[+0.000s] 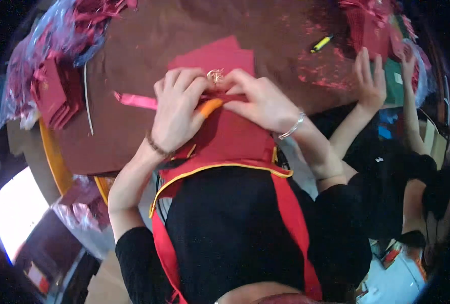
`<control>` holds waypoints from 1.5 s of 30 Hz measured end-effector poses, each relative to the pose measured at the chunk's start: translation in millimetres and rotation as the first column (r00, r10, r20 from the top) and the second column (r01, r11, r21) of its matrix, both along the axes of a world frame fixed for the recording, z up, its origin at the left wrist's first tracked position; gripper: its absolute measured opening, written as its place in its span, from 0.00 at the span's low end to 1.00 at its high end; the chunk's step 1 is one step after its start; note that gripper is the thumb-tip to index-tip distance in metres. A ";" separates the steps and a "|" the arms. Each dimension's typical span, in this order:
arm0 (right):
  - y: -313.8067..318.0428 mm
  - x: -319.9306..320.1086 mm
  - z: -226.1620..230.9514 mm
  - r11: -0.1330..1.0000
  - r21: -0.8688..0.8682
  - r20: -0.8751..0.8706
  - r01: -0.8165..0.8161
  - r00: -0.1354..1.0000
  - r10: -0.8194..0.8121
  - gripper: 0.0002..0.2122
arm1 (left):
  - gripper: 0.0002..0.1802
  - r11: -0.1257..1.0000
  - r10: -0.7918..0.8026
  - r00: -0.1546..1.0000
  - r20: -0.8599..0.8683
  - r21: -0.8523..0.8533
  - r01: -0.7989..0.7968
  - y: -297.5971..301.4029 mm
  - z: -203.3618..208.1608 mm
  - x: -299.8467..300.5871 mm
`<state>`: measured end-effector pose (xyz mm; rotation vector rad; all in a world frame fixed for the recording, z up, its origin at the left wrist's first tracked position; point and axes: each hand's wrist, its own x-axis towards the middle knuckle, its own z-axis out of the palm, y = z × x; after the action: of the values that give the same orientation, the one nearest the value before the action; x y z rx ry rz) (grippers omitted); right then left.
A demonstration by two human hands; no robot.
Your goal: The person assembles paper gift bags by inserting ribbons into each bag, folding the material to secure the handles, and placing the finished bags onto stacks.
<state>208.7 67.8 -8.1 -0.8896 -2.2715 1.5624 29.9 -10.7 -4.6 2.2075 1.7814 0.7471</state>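
In front of me a flat red paper piece with a gold emblem (215, 76) lies over more flat red pieces (229, 46), fanned at the table's middle. My left hand (177, 109), with an orange cover on its thumb, is closed at the lower edge of the emblem piece. My right hand (265, 101) pinches the same edge from the other side, its fingertips close to the left ones. A pink ribbon strip (136, 101) sticks out beside the left hand; whether it joins the paper is hidden. My red apron (235, 137) with yellow trim spreads below.
Red folded pieces (54, 93) and plastic-wrapped red bundles (53, 38) sit at the left. A white strip (88, 99) and a yellow marker (321, 44) lie on the brown table (149, 30). At the right, a co-worker's hands (371, 83) touch a red stack (374, 33).
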 end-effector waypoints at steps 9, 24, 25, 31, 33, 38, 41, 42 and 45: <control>0.1 8.4 3.5 0.966 0.253 0.212 -0.057 0.977 0.002 0.14 | 0.16 1.000 -0.014 0.999 0.043 -0.001 0.014 -6.9 -2.3 2.9; -21.7 3.4 -7.6 0.869 0.488 0.051 -0.083 0.997 0.066 0.10 | 0.13 0.935 -0.146 0.989 0.019 -0.323 0.144 2.3 0.8 -36.1; -24.2 0.1 -6.4 0.853 0.516 0.032 -0.077 0.997 0.070 0.09 | 0.13 0.914 -0.185 0.983 0.000 -0.367 0.172 6.8 4.0 -36.6; -26.6 -4.6 -6.9 0.832 0.545 0.007 -0.102 0.993 0.117 0.09 | 0.07 0.616 -0.358 0.880 0.313 -0.629 0.474 45.3 5.2 -48.6; -24.2 -3.7 -5.3 0.854 0.506 0.035 -0.120 0.992 0.119 0.09 | 0.07 0.584 -0.214 0.864 0.456 -0.649 0.488 47.8 -1.4 -42.2; -18.2 -2.1 -11.8 0.892 0.438 0.041 -0.113 0.994 0.106 0.09 | 0.04 0.837 0.072 0.840 0.537 -0.491 0.242 42.7 -39.8 -37.5; -17.9 -4.1 -12.9 0.889 0.434 0.061 -0.144 0.990 0.130 0.10 | 0.09 0.870 0.320 0.762 0.563 -0.493 -0.002 47.5 -32.2 -37.3; -16.0 -4.3 -12.7 0.908 0.403 0.052 -0.116 0.993 0.104 0.10 | 0.13 0.921 0.286 0.862 0.419 -0.368 -0.127 46.9 -29.6 -40.1; -9.6 -5.8 -16.9 0.957 0.283 0.094 -0.068 0.995 0.043 0.11 | 0.13 0.966 0.257 0.818 0.514 -0.152 -0.207 36.6 -22.9 -46.1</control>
<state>202.9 58.2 -24.9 -0.8352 -2.5193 1.1917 -16.2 25.9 -27.5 1.5235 1.7508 1.1691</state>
